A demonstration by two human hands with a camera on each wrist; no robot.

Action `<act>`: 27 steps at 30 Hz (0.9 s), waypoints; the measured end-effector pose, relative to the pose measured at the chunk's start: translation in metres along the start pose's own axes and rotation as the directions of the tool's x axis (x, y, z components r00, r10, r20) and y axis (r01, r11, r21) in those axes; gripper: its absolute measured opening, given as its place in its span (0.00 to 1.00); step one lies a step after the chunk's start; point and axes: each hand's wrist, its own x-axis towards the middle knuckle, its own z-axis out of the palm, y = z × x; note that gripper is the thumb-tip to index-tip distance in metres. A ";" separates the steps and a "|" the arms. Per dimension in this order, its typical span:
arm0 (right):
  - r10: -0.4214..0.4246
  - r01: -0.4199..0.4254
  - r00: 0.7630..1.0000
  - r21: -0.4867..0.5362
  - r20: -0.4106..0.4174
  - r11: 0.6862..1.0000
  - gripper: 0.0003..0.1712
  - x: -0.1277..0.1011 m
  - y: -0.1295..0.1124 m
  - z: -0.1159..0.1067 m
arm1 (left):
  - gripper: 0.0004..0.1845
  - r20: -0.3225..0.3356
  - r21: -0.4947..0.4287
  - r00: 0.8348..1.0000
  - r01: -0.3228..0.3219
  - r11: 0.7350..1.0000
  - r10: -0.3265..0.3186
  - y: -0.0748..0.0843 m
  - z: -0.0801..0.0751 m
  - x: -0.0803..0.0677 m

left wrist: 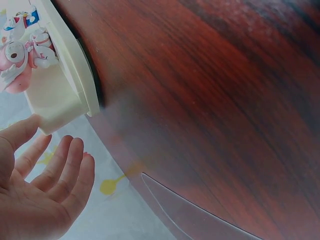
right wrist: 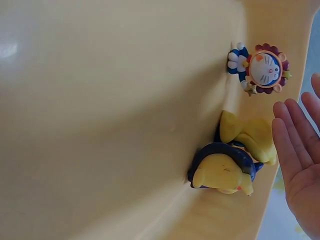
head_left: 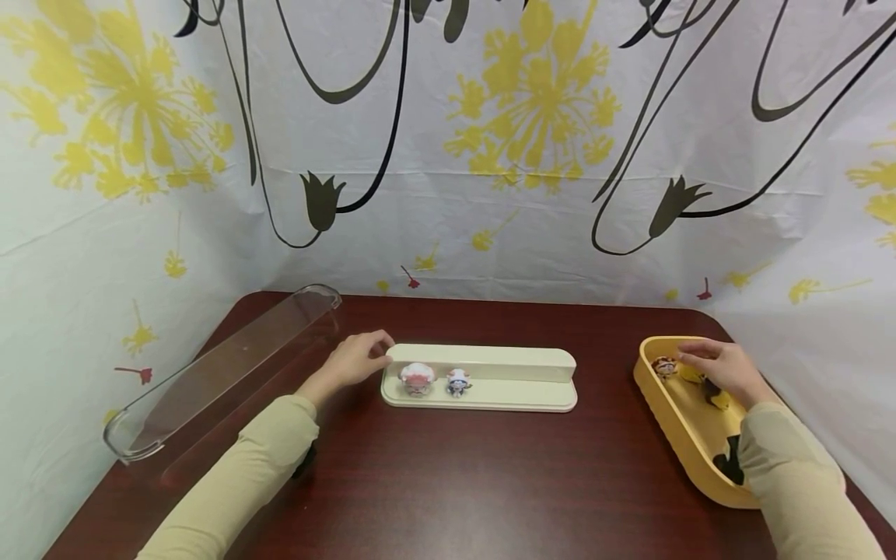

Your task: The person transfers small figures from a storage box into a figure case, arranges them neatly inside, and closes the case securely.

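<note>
At frame centre a cream stand (head_left: 518,395) bears two figurines (head_left: 418,379), the left hand (head_left: 352,361) — fingers loose, gripping nothing — at its left end; at right, the right hand (head_left: 726,370), straight-fingered and empty, hangs by toys (right wrist: 267,70) in a yellow tray (head_left: 689,416).

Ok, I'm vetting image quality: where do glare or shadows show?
Right wrist: soft shadows across the yellow tray, a bright spot at frame left; left wrist: pale sheen on the wood-grain tabletop, upper right; head: highlights edging the clear plastic cover.
</note>
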 end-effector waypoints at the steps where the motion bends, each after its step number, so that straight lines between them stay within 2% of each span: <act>1: 0.003 -0.003 1.000 -0.005 0.008 1.000 0.31 0.000 0.001 0.000 | 0.11 0.000 0.001 1.000 0.000 1.000 0.000 0.000 0.000 0.000; 5: 0.004 -0.003 1.000 -0.037 0.022 0.999 0.31 0.002 0.004 0.002 | 0.11 0.000 0.005 1.000 0.007 1.000 -0.007 0.000 0.000 0.000; 12: -0.041 0.042 0.999 -0.023 0.029 0.999 0.27 0.004 0.007 0.008 | 0.11 -0.003 0.003 1.000 0.008 1.000 -0.008 0.000 0.000 0.000; 17: -0.056 0.056 0.998 -0.072 0.003 0.996 0.27 0.005 0.008 0.010 | 0.10 0.001 0.000 1.000 0.009 1.000 -0.009 0.000 0.000 0.000; 27: -0.056 0.054 0.998 -0.080 -0.018 0.995 0.26 0.005 0.010 0.016 | 0.10 0.005 0.004 1.000 0.015 1.000 -0.015 0.000 0.000 0.001</act>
